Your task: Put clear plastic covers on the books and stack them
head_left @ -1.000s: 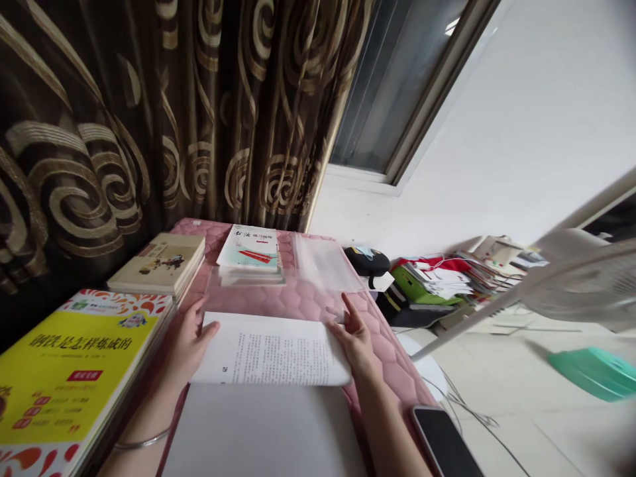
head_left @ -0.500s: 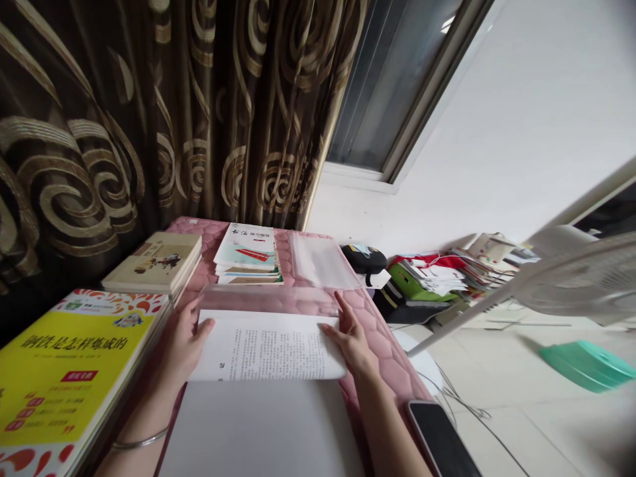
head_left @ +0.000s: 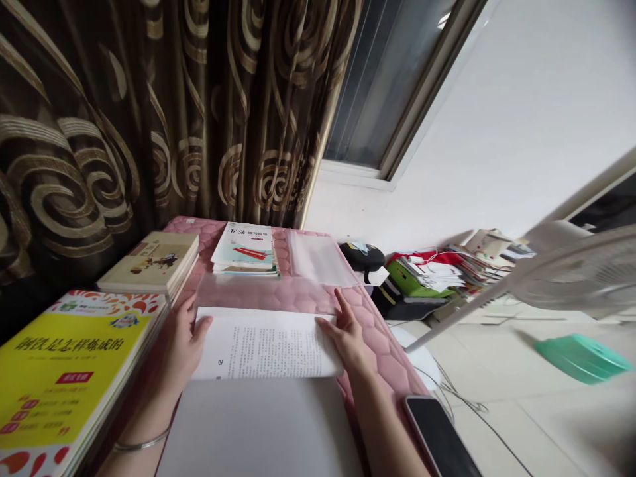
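**Both hands on an open page at the desk**

The person sits at a pink quilted desk [head_left: 382, 358] with a printed page [head_left: 263, 344] lying across its middle, a blank white sheet [head_left: 263, 424] spread below it. The left hand [head_left: 181, 344] is at the page's left edge. Its thumb lies on top of the paper and its fingers are hidden below, so the grip looks closed on the page. The right hand [head_left: 348, 338] rests on the right edge with the grip apart, fingers flat and the forefinger pointing away from the person. Just past the page's far edge lies a clear plastic sheet [head_left: 263, 295], touching or nearly touching the paper.

The step in hand appears to be steadying and lining up the page against that plastic sheet. A further move would call for even pressure from both sides, since the thin paper could buckle and the slick plastic could slip on the quilting.

A yellow book [head_left: 64, 371] lies at the left, a beige book [head_left: 154, 258] beyond it, and a stack of booklets [head_left: 246, 248] at the far edge. A phone [head_left: 440, 437] lies at the right corner, and a fan [head_left: 581, 271] stands off to the right.
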Demonstrator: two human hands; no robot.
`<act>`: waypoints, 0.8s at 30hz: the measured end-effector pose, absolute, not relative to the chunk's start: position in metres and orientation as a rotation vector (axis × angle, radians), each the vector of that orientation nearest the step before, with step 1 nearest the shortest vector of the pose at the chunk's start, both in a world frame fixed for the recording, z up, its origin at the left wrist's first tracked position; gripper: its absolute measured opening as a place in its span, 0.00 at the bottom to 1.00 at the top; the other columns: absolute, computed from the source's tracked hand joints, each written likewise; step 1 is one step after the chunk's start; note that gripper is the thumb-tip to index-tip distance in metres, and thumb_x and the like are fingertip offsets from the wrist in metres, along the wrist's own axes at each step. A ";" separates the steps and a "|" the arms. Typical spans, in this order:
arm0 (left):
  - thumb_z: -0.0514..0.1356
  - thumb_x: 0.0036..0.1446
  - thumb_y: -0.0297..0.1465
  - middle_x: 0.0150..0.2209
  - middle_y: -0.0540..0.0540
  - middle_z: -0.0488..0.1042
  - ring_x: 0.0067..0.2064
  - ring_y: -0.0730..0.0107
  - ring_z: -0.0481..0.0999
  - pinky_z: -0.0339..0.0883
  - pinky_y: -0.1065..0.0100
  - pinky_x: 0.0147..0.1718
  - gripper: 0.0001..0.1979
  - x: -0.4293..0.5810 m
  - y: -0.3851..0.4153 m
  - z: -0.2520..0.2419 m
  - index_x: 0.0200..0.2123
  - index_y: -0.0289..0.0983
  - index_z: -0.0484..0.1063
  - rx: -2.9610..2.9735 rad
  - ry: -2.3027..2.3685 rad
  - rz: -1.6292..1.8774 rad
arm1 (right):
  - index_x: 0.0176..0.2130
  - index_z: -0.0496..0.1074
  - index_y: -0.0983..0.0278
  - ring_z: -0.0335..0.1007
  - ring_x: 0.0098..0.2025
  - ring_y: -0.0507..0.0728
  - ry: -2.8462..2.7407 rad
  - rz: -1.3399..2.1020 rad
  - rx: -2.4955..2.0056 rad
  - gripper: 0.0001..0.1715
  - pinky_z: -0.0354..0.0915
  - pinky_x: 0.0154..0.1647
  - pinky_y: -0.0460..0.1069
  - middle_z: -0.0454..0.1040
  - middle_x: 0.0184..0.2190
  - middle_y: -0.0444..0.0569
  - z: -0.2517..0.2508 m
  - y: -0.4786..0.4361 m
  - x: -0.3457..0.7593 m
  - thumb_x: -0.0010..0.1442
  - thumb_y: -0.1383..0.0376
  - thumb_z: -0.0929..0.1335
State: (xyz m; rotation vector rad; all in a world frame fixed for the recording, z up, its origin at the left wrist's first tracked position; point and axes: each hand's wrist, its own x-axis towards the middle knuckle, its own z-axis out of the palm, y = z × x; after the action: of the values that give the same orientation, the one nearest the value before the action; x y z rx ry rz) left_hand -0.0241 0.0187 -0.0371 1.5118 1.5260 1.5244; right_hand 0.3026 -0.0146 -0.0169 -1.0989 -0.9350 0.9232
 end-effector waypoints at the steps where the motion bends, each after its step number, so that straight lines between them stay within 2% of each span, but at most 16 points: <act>1: 0.58 0.55 0.45 0.55 0.35 0.72 0.54 0.53 0.74 0.71 0.56 0.51 0.33 -0.023 0.019 -0.037 0.60 0.35 0.60 1.511 1.517 1.521 | 0.66 0.60 0.58 0.73 0.43 0.58 -0.939 0.914 -1.113 0.57 0.70 0.39 0.50 0.76 0.49 0.52 -0.014 -0.015 0.302 0.41 0.60 0.79; 3: 0.58 0.54 0.45 0.57 0.34 0.71 0.55 0.51 0.73 0.69 0.53 0.53 0.33 -0.022 0.018 -0.036 0.60 0.36 0.60 1.521 1.503 1.507 | 0.65 0.63 0.59 0.72 0.45 0.61 -0.966 0.900 -1.162 0.56 0.70 0.41 0.51 0.75 0.51 0.54 -0.009 -0.018 0.301 0.40 0.60 0.79; 6: 0.58 0.54 0.45 0.58 0.34 0.70 0.56 0.50 0.73 0.67 0.51 0.55 0.32 -0.020 0.016 -0.033 0.59 0.36 0.61 1.545 1.524 1.521 | 0.63 0.65 0.61 0.72 0.46 0.63 -1.018 0.868 -1.250 0.55 0.69 0.42 0.53 0.77 0.47 0.54 -0.002 -0.022 0.300 0.39 0.59 0.80; 14: 0.58 0.56 0.46 0.58 0.36 0.70 0.57 0.54 0.72 0.69 0.56 0.54 0.32 -0.021 0.016 -0.036 0.60 0.38 0.60 1.531 1.495 1.514 | 0.58 0.71 0.62 0.71 0.36 0.58 -1.034 0.780 -1.269 0.45 0.69 0.38 0.52 0.78 0.36 0.50 -0.001 -0.022 0.299 0.41 0.56 0.78; 18: 0.60 0.55 0.45 0.55 0.37 0.73 0.55 0.54 0.74 0.71 0.56 0.50 0.32 -0.022 0.017 -0.038 0.60 0.39 0.61 1.528 1.489 1.513 | 0.55 0.72 0.61 0.70 0.36 0.57 -1.053 0.726 -1.237 0.41 0.68 0.38 0.52 0.78 0.38 0.50 -0.007 -0.018 0.301 0.42 0.57 0.78; 24: 0.62 0.50 0.45 0.55 0.36 0.73 0.55 0.52 0.74 0.71 0.56 0.51 0.35 -0.020 0.016 -0.030 0.59 0.37 0.61 1.347 1.410 1.469 | 0.54 0.73 0.60 0.70 0.40 0.59 -1.034 0.734 -1.207 0.39 0.68 0.39 0.52 0.77 0.40 0.50 -0.010 -0.016 0.302 0.42 0.56 0.78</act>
State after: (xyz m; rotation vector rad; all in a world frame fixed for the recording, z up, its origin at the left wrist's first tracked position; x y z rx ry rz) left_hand -0.0199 0.0156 -0.0295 1.3470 1.4103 1.4694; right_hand 0.3015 -0.0164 -0.0105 -1.2068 -1.0340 0.7338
